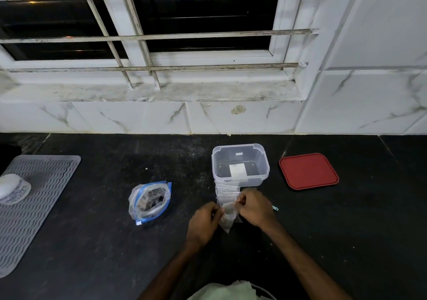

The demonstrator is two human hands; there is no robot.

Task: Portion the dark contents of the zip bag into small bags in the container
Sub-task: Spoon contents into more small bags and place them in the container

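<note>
Both hands (227,214) pinching small bag (227,216) — mid-counter

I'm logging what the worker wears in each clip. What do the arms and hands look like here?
Both forearms are bare to the bottom edge of the picture, with no sleeves in sight. The left hand and right hand wear no gloves, and no rings, watch or bracelet can be seen. A pale green garment shows below.
</note>
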